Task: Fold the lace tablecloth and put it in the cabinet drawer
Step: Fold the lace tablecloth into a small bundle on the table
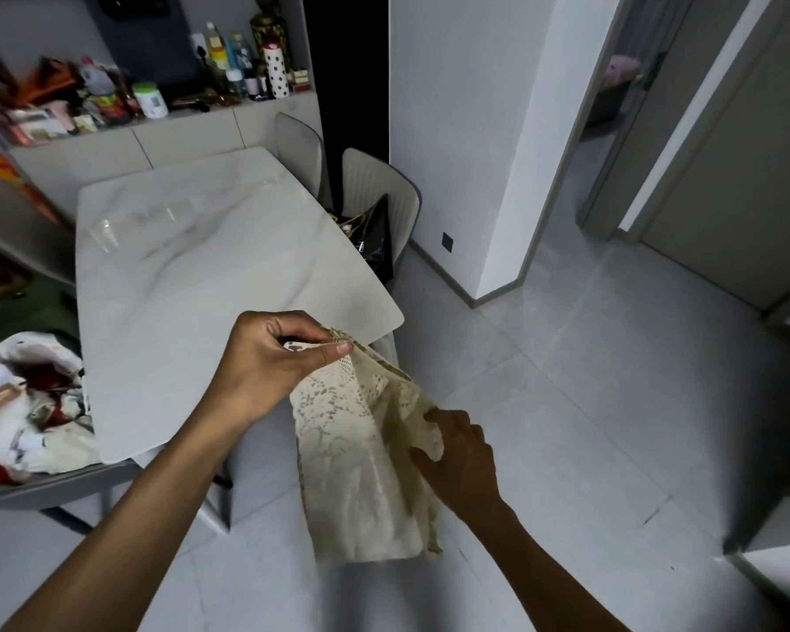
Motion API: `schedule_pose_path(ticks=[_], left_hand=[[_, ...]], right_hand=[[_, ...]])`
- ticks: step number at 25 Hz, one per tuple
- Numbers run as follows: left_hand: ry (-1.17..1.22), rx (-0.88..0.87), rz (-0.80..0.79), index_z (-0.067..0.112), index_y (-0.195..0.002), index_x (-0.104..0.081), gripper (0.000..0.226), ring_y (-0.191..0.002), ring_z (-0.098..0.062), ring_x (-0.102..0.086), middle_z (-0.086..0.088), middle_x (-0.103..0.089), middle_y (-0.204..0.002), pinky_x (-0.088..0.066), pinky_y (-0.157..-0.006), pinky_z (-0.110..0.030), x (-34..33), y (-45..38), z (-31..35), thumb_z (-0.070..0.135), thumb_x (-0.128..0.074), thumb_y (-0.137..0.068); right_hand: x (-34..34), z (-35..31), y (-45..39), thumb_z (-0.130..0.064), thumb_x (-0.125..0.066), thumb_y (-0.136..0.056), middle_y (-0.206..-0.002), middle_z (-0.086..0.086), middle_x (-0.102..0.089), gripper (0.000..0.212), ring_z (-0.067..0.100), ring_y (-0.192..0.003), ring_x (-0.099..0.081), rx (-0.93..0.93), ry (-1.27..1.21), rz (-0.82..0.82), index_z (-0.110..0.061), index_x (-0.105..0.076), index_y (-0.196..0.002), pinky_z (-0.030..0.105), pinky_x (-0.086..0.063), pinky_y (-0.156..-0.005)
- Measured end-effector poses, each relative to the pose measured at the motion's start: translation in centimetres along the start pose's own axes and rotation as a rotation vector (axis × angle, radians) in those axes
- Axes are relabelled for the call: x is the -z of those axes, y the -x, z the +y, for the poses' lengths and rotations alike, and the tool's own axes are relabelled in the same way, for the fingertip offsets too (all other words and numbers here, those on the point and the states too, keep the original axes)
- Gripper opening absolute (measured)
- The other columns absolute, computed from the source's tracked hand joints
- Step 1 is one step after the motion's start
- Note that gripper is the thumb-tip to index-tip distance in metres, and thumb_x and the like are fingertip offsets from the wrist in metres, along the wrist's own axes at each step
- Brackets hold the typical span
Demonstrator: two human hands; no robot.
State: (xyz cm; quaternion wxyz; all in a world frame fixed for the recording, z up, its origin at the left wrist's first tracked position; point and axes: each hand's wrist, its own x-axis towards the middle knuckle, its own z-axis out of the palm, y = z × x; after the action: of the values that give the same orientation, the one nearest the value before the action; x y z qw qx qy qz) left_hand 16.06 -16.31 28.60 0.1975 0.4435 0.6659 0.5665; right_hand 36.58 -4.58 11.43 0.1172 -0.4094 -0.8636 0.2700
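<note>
The cream lace tablecloth (361,463) hangs folded into a narrow panel in the air, just off the near right corner of the white marble table (192,275). My left hand (274,358) pinches its top corner between thumb and fingers. Lower down, my right hand (461,453) grips the cloth's right edge, with its fingers tucked into the fabric. The bottom hem dangles above the grey tiled floor. A low cabinet (156,139) with flat fronts runs along the back wall; no open drawer shows.
Bottles, jars and boxes (229,70) crowd the cabinet top. Grey chairs (379,193) stand at the table's far right, one holding a black bag (370,239). A chair at left carries a heap of patterned fabric (33,403). Doorways (621,107) open at right.
</note>
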Motion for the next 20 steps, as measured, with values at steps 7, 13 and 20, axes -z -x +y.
schedule_pose_path(ticks=[7,13,20], left_hand=[[-0.027,-0.116,-0.051,0.009,-0.069,-0.075,0.014,-0.064,-0.006,-0.068,-0.005,-0.074,-0.074,-0.052,-0.064,-0.015,0.6,0.9,1.0,0.02,-0.083,-0.065],[-0.037,-0.135,-0.075,0.001,-0.071,-0.076,0.018,-0.066,-0.013,-0.069,-0.011,-0.074,-0.075,-0.054,-0.064,-0.02,0.3,1.8,1.8,0.017,-0.082,-0.065],[-0.041,-0.075,-0.02,0.017,-0.074,-0.079,0.009,-0.07,-0.007,-0.072,0.002,-0.077,-0.077,-0.053,-0.064,-0.013,2.2,2.9,1.0,0.023,-0.083,-0.068]], right_hand=[[1.2,-2.8,-1.2,-0.029,-0.079,-0.076,-0.116,0.005,-0.063,0.049,0.022,-0.102,-0.06,0.145,-0.299,0.329,-0.015,-0.057,-0.117,0.039,-0.051,-0.089],[1.8,-5.0,-2.5,-0.033,-0.081,-0.075,-0.118,0.005,-0.065,0.04,0.025,-0.103,-0.061,0.303,-0.185,0.373,-0.018,-0.069,-0.111,0.041,-0.051,-0.086],[1.2,-1.7,-2.5,-0.024,-0.073,-0.082,-0.103,0.009,-0.07,0.016,0.031,-0.092,-0.063,0.288,-0.045,0.076,-0.009,-0.076,-0.087,0.032,-0.048,-0.07]])
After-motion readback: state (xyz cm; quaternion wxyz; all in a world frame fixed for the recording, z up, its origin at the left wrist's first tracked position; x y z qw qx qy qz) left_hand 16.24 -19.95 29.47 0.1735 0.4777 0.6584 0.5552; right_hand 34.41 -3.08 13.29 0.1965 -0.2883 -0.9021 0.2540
